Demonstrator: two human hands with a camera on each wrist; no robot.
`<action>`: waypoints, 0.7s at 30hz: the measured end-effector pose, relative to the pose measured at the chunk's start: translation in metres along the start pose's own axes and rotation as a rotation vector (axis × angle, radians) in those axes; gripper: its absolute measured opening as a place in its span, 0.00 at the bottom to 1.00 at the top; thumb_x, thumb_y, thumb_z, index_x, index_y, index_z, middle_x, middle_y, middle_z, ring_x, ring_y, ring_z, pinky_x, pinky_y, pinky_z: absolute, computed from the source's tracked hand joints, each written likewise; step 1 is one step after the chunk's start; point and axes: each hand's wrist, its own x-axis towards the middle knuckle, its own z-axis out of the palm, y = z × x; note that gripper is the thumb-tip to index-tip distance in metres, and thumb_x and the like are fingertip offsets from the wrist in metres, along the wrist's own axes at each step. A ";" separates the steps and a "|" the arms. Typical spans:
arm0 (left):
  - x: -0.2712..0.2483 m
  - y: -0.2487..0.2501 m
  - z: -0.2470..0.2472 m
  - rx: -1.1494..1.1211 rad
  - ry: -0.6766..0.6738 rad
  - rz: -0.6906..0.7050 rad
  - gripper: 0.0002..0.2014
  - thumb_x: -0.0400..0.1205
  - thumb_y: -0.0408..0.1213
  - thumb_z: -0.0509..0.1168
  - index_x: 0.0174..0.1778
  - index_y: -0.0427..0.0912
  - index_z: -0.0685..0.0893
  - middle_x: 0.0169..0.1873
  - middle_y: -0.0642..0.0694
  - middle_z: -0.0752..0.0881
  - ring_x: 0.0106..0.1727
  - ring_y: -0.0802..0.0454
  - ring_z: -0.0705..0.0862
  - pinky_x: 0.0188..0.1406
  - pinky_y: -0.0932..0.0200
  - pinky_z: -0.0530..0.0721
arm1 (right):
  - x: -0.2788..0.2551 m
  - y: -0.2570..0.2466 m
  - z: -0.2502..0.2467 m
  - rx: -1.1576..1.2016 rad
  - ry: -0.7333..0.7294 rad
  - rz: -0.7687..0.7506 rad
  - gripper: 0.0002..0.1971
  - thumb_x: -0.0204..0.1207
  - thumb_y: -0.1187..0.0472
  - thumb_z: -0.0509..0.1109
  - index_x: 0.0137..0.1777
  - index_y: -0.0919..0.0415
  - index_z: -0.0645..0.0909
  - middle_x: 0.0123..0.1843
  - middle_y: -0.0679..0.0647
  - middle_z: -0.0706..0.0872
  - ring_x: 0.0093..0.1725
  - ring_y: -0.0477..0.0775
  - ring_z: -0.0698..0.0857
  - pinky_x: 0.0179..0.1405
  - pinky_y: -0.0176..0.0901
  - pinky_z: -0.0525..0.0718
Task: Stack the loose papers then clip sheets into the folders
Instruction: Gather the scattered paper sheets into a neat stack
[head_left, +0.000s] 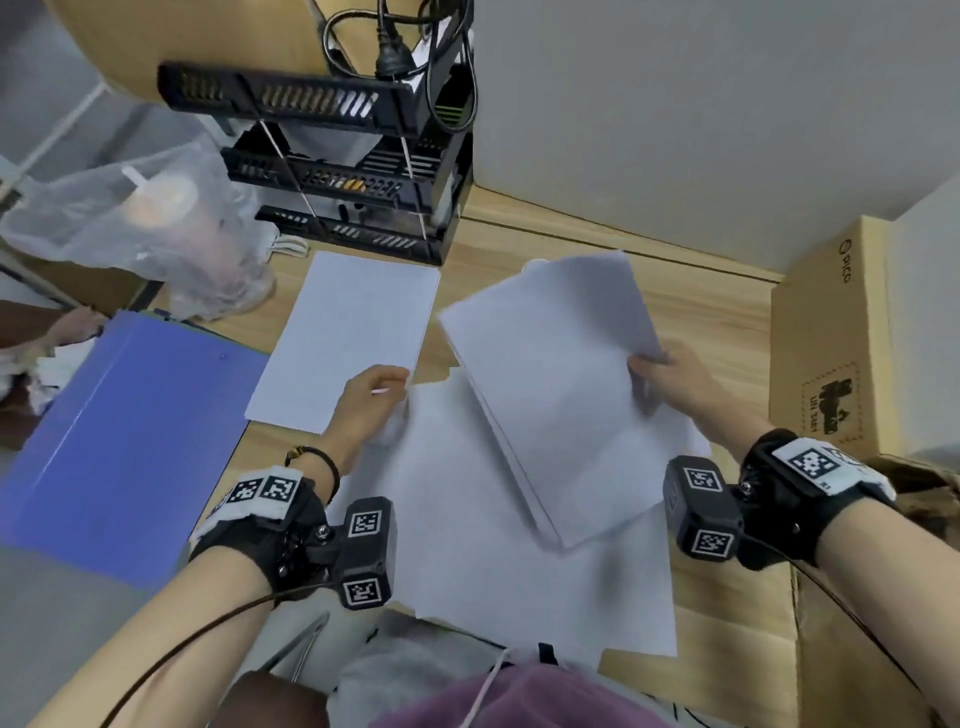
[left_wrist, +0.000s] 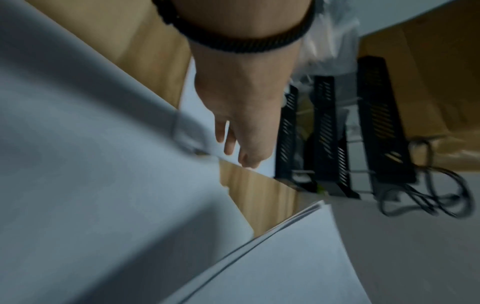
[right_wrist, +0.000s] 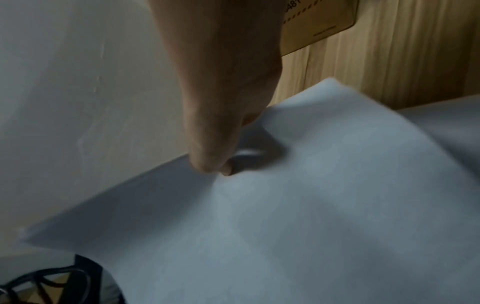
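Observation:
My right hand grips a stack of white papers by its right edge and holds it tilted above the desk; the thumb presses on the stack's top sheet. Under it a loose white sheet lies on the desk near me. My left hand pinches that sheet's far left corner, which curls up; its thumb is hidden. Another white sheet lies flat further back. A closed blue folder lies at the left.
A black tiered paper tray with cables on top stands at the back of the wooden desk. A plastic bag holding a cup sits at the back left. A cardboard box stands at the right.

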 end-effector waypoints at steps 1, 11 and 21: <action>-0.002 -0.020 -0.007 0.009 0.065 -0.069 0.10 0.84 0.31 0.61 0.56 0.47 0.83 0.57 0.47 0.84 0.57 0.51 0.81 0.52 0.62 0.77 | 0.000 0.004 0.005 -0.060 -0.071 0.038 0.10 0.78 0.67 0.60 0.36 0.67 0.77 0.33 0.60 0.81 0.32 0.56 0.79 0.40 0.48 0.76; -0.034 -0.101 -0.022 0.276 -0.104 -0.401 0.30 0.66 0.55 0.67 0.59 0.39 0.82 0.57 0.44 0.82 0.58 0.41 0.82 0.56 0.52 0.83 | 0.000 0.047 0.081 -0.361 -0.385 0.030 0.10 0.66 0.71 0.62 0.39 0.82 0.76 0.37 0.71 0.81 0.34 0.60 0.79 0.33 0.45 0.71; -0.050 -0.044 0.036 0.199 -0.430 -0.266 0.11 0.85 0.37 0.62 0.39 0.49 0.68 0.37 0.51 0.66 0.34 0.57 0.65 0.33 0.64 0.65 | -0.014 0.056 0.066 -0.383 -0.363 0.131 0.15 0.77 0.71 0.59 0.58 0.61 0.81 0.55 0.60 0.85 0.55 0.65 0.83 0.55 0.53 0.81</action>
